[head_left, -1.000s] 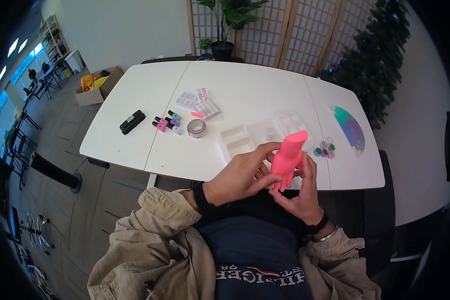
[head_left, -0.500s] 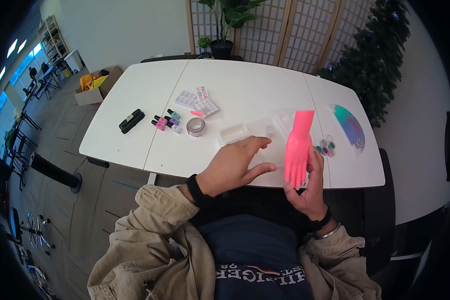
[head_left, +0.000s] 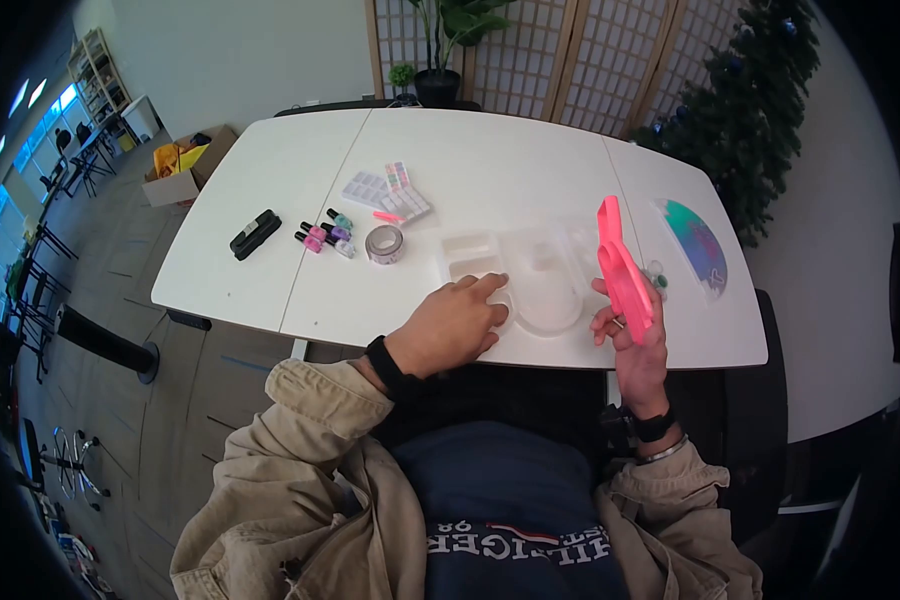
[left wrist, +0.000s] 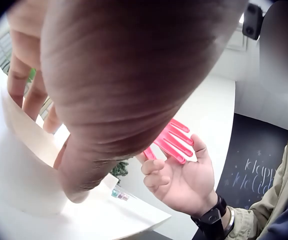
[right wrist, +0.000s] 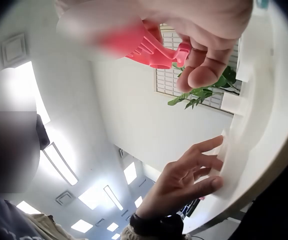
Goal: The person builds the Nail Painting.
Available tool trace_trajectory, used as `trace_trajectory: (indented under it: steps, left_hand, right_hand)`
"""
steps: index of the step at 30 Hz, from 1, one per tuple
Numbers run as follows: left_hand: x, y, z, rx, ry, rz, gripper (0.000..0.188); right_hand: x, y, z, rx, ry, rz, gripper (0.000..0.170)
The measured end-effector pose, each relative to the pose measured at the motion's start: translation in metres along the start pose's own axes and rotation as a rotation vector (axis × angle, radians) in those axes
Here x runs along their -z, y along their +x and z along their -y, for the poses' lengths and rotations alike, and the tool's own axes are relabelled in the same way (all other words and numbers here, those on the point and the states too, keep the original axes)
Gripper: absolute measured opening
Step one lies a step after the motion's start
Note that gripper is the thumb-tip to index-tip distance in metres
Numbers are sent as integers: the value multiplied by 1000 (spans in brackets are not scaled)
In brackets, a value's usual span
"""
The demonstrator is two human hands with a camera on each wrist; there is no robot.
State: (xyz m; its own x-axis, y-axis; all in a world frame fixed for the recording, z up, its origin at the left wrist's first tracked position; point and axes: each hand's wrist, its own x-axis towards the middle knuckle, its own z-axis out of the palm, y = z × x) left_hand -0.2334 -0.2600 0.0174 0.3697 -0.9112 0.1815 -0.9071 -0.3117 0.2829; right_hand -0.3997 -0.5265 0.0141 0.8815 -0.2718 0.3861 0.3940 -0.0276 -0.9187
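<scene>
My right hand (head_left: 638, 360) holds a pink practice hand (head_left: 620, 270) up above the table's front right, turned edge-on in the head view. In the left wrist view, the practice hand's spread pink fingers (left wrist: 176, 141) show above the palm. My left hand (head_left: 445, 325) is at the front of a white plastic tray (head_left: 550, 328) with moulded compartments. Its thumb lies on the near side of the tray wall (left wrist: 26, 165), and the other fingertips dip behind the rim. The right wrist view shows that left hand (right wrist: 179, 182) with its fingertips at the tray's edge.
Left of the tray are a roll of tape (head_left: 384, 244), several nail polish bottles (head_left: 332, 235), clear cases (head_left: 400, 195) and a black case (head_left: 256, 234). On the right lie a teal and purple half-round pouch (head_left: 698, 250) and small pots (head_left: 657, 276), partly behind the practice hand.
My left hand let go of the practice hand and moved left and down to the tray. The right hand carried the practice hand slightly right and turned it edge-on.
</scene>
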Motion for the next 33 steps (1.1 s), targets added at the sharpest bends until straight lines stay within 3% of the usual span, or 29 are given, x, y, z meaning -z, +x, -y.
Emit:
trace_trajectory:
  steps: [3,6,10,22,28,31,33]
  left_hand:
    - [4,-2,0,-8,-16,14,20]
    - [8,-2,0,-14,-38,23,16]
    - [10,-2,-2,-11,-72,29,15]
    - [11,0,0,-74,-102,55,17]
    - [8,-1,1,-99,-104,19,17]
    - [6,-1,0,-127,-79,-41,23]
    - [6,0,-1,-100,-86,4,19]
  right_hand:
    - [5,-2,-7,182,-427,55,91]
    - [0,-1,-7,239,-908,100,88]
    - [-15,3,-4,288,-1142,143,85]
    - [-34,5,-4,242,-1311,141,81]
    - [-42,9,15,65,-1365,201,81]
    - [-44,15,18,369,-1434,179,80]
    - [-38,21,10,358,-1363,220,78]
